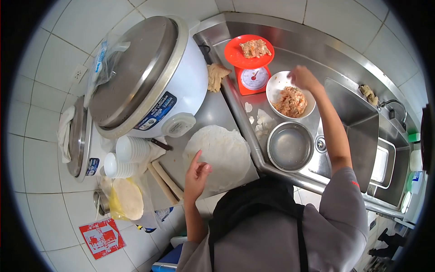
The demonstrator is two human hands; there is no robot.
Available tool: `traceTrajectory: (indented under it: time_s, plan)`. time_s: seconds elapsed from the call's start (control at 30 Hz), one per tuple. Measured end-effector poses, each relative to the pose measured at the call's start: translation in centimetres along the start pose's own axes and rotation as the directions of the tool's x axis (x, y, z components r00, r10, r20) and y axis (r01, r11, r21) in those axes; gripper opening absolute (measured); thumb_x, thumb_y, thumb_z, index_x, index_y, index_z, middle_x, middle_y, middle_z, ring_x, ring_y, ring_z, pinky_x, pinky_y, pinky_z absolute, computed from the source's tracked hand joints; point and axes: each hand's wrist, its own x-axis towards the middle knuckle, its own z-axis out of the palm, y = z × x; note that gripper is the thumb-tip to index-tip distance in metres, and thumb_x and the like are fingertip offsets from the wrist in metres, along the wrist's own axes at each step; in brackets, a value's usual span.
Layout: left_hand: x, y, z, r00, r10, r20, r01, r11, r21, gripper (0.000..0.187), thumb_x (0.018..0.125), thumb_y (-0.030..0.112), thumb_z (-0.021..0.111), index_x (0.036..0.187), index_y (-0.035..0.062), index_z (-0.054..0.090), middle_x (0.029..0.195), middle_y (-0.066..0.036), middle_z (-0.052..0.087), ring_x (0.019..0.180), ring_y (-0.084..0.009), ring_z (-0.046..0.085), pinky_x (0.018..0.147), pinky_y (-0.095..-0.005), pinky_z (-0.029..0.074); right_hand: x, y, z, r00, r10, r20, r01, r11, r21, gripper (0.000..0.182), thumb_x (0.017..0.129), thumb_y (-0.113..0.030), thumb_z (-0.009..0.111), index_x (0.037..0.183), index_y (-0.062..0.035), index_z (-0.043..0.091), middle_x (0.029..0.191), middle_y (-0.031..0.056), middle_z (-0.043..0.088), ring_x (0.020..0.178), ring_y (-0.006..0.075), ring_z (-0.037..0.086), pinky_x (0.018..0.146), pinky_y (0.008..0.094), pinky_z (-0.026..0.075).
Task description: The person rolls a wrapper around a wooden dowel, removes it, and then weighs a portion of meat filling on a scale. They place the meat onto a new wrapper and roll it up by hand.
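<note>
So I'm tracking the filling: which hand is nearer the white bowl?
Right. The right hand is over the white bowl's rim; the left hand rests on the wrapper.

A brushed, dully gleaming steel counter (213, 111) carries a glossy white bowl (277, 86), a shiny metal bowl (290, 146), a red scale (252, 68), probably plastic, and matt, floury dough sheets (217, 152).

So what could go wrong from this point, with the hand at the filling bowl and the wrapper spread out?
1. The right hand reaches at the white bowl of filling; bits might drop onto the steel counter on the way to the wrapper.
2. The thin wrapper lies near the counter edge under the left hand; pressing could tear or shift it.
3. The red scale stands close to the reaching arm and could be knocked.
</note>
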Motion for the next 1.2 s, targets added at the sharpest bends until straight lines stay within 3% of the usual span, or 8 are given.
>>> traceTrajectory:
  time_s: [0.07, 0.13, 0.3, 0.5, 0.57, 0.87, 0.93, 1.2]
  plan:
    - [-0.1, -0.1, -0.4, 0.999, -0.028, 0.023, 0.028, 0.999, 0.021, 0.054, 0.094, 0.012, 0.055, 0.142, 0.0033, 0.034, 0.091, -0.007, 0.062, 0.082, -0.0125, 0.059, 0.073, -0.0257, 0.047, 1.5, -4.4, -4.3, 0.992, 0.104, -0.076, -0.094, 0.987, 0.127, 0.032, 0.067, -0.007, 0.069, 0.100, -0.0079, 0.070, 0.108, 0.0203, 0.063, 0.100, 0.0361, 0.060, 0.088, 0.0422, 0.048]
    - [0.0, -0.1, -0.5, 1.000, 0.003, 0.030, -0.004, 1.000, 0.023, 0.054, 0.094, 0.013, 0.055, 0.142, 0.0032, 0.034, 0.091, -0.007, 0.062, 0.082, -0.0126, 0.059, 0.073, -0.0258, 0.047, 4.8, -5.4, -4.0, 0.887, -0.227, -0.403, 0.291, 0.951, 0.104, 0.044, 0.071, -0.015, 0.072, 0.113, -0.0092, 0.064, 0.115, 0.0212, 0.060, 0.102, 0.0380, 0.059, 0.089, 0.0427, 0.049]
    - [0.0, 0.9, 0.3, 0.998, 0.057, 0.009, -0.057, 0.998, 0.009, 0.054, 0.094, 0.014, 0.056, 0.142, 0.0028, 0.034, 0.091, -0.008, 0.062, 0.082, -0.0130, 0.059, 0.074, -0.0262, 0.047, 10.3, -7.2, 0.3, 0.956, -0.166, -0.241, 0.150, 0.985, -0.084, 0.064, 0.073, -0.018, 0.073, 0.131, -0.0107, 0.047, 0.118, 0.0213, 0.057, 0.102, 0.0376, 0.060, 0.090, 0.0437, 0.049]
    - [-1.8, -1.2, -0.6, 1.000, 0.018, -0.022, -0.018, 1.000, -0.017, 0.054, 0.093, 0.011, 0.057, 0.141, 0.0020, 0.036, 0.091, -0.008, 0.061, 0.084, -0.0133, 0.059, 0.081, -0.0272, 0.047, 10.7, -8.0, 2.2, 0.883, -0.228, -0.411, 0.218, 0.973, -0.071, 0.052, 0.073, -0.012, 0.068, 0.124, -0.0086, 0.055, 0.099, 0.0220, 0.065, 0.093, 0.0378, 0.063, 0.084, 0.0454, 0.051]
    - [-2.3, -1.4, -1.3, 0.999, 0.019, -0.031, -0.019, 0.999, -0.029, 0.054, 0.094, 0.015, 0.056, 0.142, 0.0019, 0.034, 0.090, -0.007, 0.062, 0.082, -0.0131, 0.060, 0.074, -0.0259, 0.046, 10.3, -8.6, 1.3, 0.888, -0.068, -0.455, 0.157, 0.974, 0.161, 0.041, 0.073, -0.015, 0.068, 0.114, -0.0087, 0.064, 0.095, 0.0216, 0.066, 0.092, 0.0370, 0.064, 0.083, 0.0442, 0.052]
    - [-2.6, -1.8, -2.9, 0.998, 0.018, -0.056, -0.021, 0.999, -0.042, 0.053, 0.092, 0.011, 0.057, 0.140, 0.0004, 0.037, 0.092, -0.008, 0.062, 0.084, -0.0127, 0.060, 0.082, -0.0267, 0.047, 10.8, -8.9, -0.5, 0.993, 0.110, -0.041, -0.057, 0.757, 0.651, 0.028, 0.072, -0.022, 0.068, 0.093, -0.0039, 0.071, 0.078, 0.0156, 0.069, 0.069, 0.0240, 0.068, 0.066, 0.0355, 0.052]
    - [-2.7, -1.7, -3.1, 0.998, 0.014, -0.061, -0.015, 1.000, -0.023, 0.053, 0.092, 0.011, 0.058, 0.140, 0.0007, 0.037, 0.092, -0.007, 0.062, 0.084, -0.0125, 0.060, 0.082, -0.0267, 0.047, 10.9, -9.4, 1.3, 0.891, 0.083, -0.447, 0.090, 0.932, 0.352, 0.023, 0.073, -0.020, 0.067, 0.089, -0.0038, 0.072, 0.069, 0.0125, 0.068, 0.062, 0.0172, 0.067, 0.061, 0.0320, 0.052]
    - [-3.9, -1.8, -4.6, 0.993, -0.002, -0.118, -0.003, 0.999, -0.041, 0.053, 0.093, 0.011, 0.057, 0.141, 0.0015, 0.037, 0.091, -0.008, 0.062, 0.085, -0.0126, 0.060, 0.082, -0.0270, 0.047, 10.7, -9.8, -0.8, 0.895, 0.328, -0.302, 0.001, 0.677, 0.736, 0.014, 0.077, -0.009, 0.067, 0.087, 0.0000, 0.066, 0.072, 0.0056, 0.065, 0.055, 0.0101, 0.057, 0.048, 0.0237, 0.044]
